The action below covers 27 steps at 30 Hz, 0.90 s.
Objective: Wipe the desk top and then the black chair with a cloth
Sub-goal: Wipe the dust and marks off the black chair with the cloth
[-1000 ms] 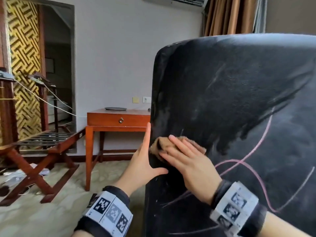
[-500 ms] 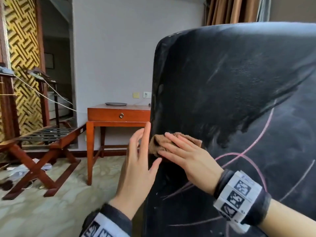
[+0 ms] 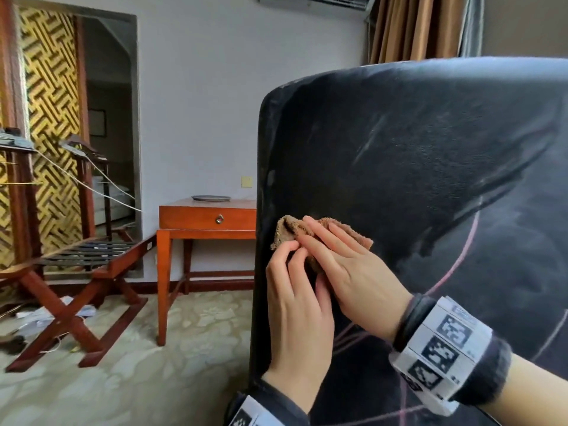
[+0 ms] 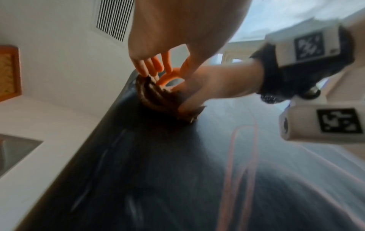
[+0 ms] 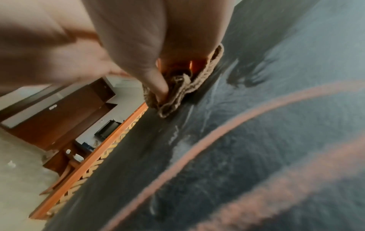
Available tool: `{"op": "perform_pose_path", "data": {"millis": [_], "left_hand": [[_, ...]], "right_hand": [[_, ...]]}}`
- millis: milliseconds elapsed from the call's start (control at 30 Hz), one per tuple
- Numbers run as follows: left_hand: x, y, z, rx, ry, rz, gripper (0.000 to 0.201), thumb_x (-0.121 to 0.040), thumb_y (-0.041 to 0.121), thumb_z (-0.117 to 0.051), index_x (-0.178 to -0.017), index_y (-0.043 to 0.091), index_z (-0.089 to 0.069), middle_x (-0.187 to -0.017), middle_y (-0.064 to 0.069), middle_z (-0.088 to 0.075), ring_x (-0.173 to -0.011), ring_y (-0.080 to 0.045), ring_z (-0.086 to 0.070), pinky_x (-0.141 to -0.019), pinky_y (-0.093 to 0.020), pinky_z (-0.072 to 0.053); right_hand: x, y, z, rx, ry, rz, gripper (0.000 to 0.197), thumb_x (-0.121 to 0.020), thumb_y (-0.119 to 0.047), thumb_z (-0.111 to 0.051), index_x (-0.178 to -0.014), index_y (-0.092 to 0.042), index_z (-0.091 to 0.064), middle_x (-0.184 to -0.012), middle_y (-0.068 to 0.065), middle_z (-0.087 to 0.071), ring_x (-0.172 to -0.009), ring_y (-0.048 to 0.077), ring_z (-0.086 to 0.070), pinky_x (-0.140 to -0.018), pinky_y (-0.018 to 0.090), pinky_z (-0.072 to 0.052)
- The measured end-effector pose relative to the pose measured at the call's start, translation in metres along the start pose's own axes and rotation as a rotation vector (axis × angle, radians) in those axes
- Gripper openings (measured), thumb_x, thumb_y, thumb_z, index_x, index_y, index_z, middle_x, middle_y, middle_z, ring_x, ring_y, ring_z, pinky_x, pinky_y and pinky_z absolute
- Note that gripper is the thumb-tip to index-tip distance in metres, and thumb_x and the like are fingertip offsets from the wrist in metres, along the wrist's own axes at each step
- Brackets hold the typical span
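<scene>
I keep the cloth (image 3: 290, 230) bunched on the chair (image 3: 415, 186) back at its left edge. My right hand (image 3: 344, 265) lies flat on it, fingers straight, to supply wiping pressure. My left hand (image 3: 296, 305) pinches the cloth's lower fold, probably to regather it. A side table (image 3: 209, 216) with a plate (image 3: 211, 198) stands behind, well apart; nothing obstructs.

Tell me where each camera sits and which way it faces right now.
Head: worn on the head, facing the upright black chair back; both hands show, right hand flat on the brown terry cloth, left hand pinching its edge.
Left wrist: looks along the left hand at the cloth.
Right wrist: looks along the right hand at the cloth.
All three share cloth and chair.
</scene>
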<state>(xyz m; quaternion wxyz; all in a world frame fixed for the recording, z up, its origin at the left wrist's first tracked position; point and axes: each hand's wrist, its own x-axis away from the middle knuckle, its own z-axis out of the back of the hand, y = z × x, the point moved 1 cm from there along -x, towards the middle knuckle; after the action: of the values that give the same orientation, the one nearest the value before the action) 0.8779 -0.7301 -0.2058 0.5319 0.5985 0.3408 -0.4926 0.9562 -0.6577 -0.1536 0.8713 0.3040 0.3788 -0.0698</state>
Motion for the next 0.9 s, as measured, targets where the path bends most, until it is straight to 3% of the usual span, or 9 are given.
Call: {"op": "perform_pose_path", "data": {"millis": [100,167,300,400,533,667,733,833,900], "left_hand": [[-0.005,-0.006,-0.015,-0.071,-0.039,0.048,0.044,-0.087,0.015,-0.052,-0.128,0.003,-0.041,-0.136,-0.01,-0.035,-0.127,-0.021,-0.043,-0.107,-0.034,-0.039],[-0.011,-0.007,-0.021,-0.099,-0.047,0.08,0.054,-0.083,0.011,-0.06,-0.131,0.005,-0.038,-0.136,-0.013,-0.032,-0.127,-0.025,-0.042,-0.106,-0.037,-0.04],[-0.032,-0.02,-0.014,-0.176,-0.003,0.095,0.057,-0.073,0.0,-0.07,-0.126,0.004,-0.051,-0.13,-0.013,-0.034,-0.118,-0.027,-0.045,-0.099,-0.036,-0.045],[-0.033,-0.035,-0.012,-0.239,0.015,0.014,0.051,-0.083,0.005,-0.061,-0.132,-0.003,-0.048,-0.138,-0.014,-0.031,-0.128,-0.024,-0.037,-0.109,-0.029,-0.031],[-0.007,-0.037,-0.028,-0.321,-0.183,-0.076,0.074,-0.094,0.045,-0.032,-0.148,-0.001,-0.011,-0.156,-0.017,-0.006,-0.144,-0.025,-0.012,-0.114,-0.039,-0.02],[-0.057,-0.046,-0.027,-0.281,-0.133,-0.062,0.063,-0.098,0.035,-0.033,-0.151,0.013,-0.007,-0.156,-0.022,-0.001,-0.144,-0.034,-0.013,-0.113,-0.045,-0.03],[-0.077,-0.055,-0.026,-0.312,-0.103,-0.033,0.058,-0.1,0.035,-0.025,-0.152,0.015,-0.006,-0.156,-0.021,0.0,-0.145,-0.033,-0.008,-0.116,-0.043,-0.025],[-0.019,-0.078,-0.035,-0.36,-0.172,-0.175,0.061,-0.099,0.027,-0.035,-0.152,0.016,-0.006,-0.158,-0.015,0.002,-0.146,-0.029,-0.003,-0.119,-0.042,-0.012],[0.054,-0.1,-0.038,-0.467,-0.276,-0.277,0.082,-0.089,0.027,-0.055,-0.152,0.016,-0.003,-0.158,-0.013,0.005,-0.146,-0.027,0.0,-0.119,-0.039,-0.008]], "right_hand": [[-0.007,0.006,0.008,-0.172,0.008,0.0,0.061,-0.08,-0.006,-0.024,-0.14,-0.01,-0.035,-0.147,-0.001,-0.026,-0.141,0.012,-0.017,-0.115,0.031,-0.022],[-0.006,0.016,0.02,-0.22,-0.014,0.002,0.06,-0.081,-0.004,-0.035,-0.14,-0.012,-0.038,-0.151,0.002,-0.028,-0.144,0.014,-0.015,-0.115,0.035,-0.023],[0.018,0.048,0.043,0.22,-0.064,-0.097,0.078,-0.071,-0.025,-0.073,-0.142,-0.021,-0.04,-0.155,0.002,-0.021,-0.145,0.023,-0.013,-0.115,0.05,-0.015],[0.035,0.05,0.041,0.327,-0.066,-0.137,0.082,-0.07,-0.038,-0.071,-0.143,-0.021,-0.037,-0.154,0.006,-0.023,-0.143,0.027,-0.018,-0.112,0.054,-0.019],[0.045,0.031,0.02,0.364,-0.128,-0.185,0.096,-0.062,-0.046,-0.077,-0.144,-0.018,-0.034,-0.154,0.01,-0.022,-0.143,0.032,-0.017,-0.11,0.06,-0.018],[0.051,0.026,0.011,0.364,-0.109,-0.212,0.087,-0.071,-0.049,-0.071,-0.145,-0.023,-0.033,-0.155,0.006,-0.021,-0.143,0.028,-0.018,-0.111,0.057,-0.018],[0.05,0.026,0.012,0.351,-0.093,-0.231,0.087,-0.069,-0.046,-0.073,-0.144,-0.023,-0.035,-0.155,0.004,-0.022,-0.143,0.027,-0.019,-0.111,0.056,-0.019],[0.049,0.024,0.012,0.347,-0.102,-0.243,0.087,-0.068,-0.043,-0.074,-0.144,-0.023,-0.036,-0.155,0.003,-0.023,-0.142,0.026,-0.02,-0.112,0.055,-0.019],[0.052,0.026,0.011,0.361,-0.106,-0.234,0.079,-0.076,-0.047,-0.065,-0.145,-0.024,-0.033,-0.155,0.003,-0.021,-0.143,0.025,-0.019,-0.113,0.054,-0.018]]}}
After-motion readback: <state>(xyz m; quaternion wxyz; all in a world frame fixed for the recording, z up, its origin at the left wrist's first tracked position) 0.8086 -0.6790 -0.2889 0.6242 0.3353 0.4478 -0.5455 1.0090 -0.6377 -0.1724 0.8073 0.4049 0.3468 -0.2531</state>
